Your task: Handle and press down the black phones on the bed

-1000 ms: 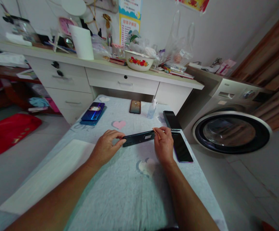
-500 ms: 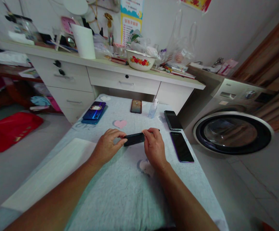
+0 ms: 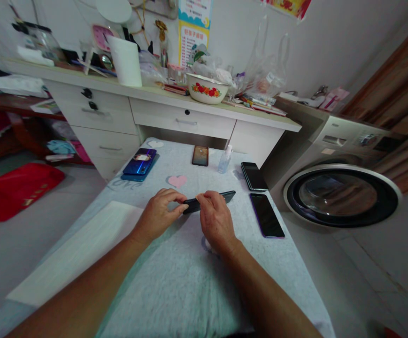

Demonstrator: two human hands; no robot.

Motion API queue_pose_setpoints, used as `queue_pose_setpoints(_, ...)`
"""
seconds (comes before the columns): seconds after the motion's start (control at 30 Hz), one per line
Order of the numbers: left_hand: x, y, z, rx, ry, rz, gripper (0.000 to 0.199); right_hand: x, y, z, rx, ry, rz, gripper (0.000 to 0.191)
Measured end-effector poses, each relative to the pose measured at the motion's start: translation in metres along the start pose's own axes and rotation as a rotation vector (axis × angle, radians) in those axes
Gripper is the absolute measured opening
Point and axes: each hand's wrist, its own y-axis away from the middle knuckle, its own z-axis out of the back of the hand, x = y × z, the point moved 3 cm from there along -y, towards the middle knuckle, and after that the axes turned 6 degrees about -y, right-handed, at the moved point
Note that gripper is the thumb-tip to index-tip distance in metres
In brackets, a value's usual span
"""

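Note:
My left hand (image 3: pixel 161 212) pinches the left end of a dark smartphone (image 3: pixel 228 195) between thumb and fingers. The phone is tilted, so it shows as a narrow dark strip above the cloth-covered table. Across its middle, my right hand (image 3: pixel 216 217) is closed, with the fingertips pinched together at the phone's upper edge. What lies between those fingertips, if anything, is too small to make out. Part of the phone is hidden behind the right hand, and its right end sticks out past the knuckles.
Stacked blue phones (image 3: pixel 140 162) lie far left, a brown-backed phone (image 3: pixel 200 156) and a clear spray bottle (image 3: pixel 225 159) at the back. Dark phones (image 3: pixel 255 176) and a purple-edged phone (image 3: pixel 267 216) lie right. A pale strip (image 3: pixel 80 253) lies left; a washing machine (image 3: pixel 344 141) stands right.
My right hand has slid left along the phone, from near its right end to its middle, uncovering the right end. My left hand keeps its grip on the left end.

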Motion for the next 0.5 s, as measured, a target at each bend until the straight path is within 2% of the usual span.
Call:
queue_pose_setpoints(0.3,0.0014,-0.0005,-0.0028,0.002,0.052,0.004,0.006,0.0063,0.0018,-0.0101,-0.005,-0.003,0.093,0.031)
queue_pose_setpoints(0.5,0.0007,-0.0003,-0.0025,0.008,0.034,0.015,0.008,0.0033,0.0014,-0.0069,-0.015,-0.007,0.113,0.031)
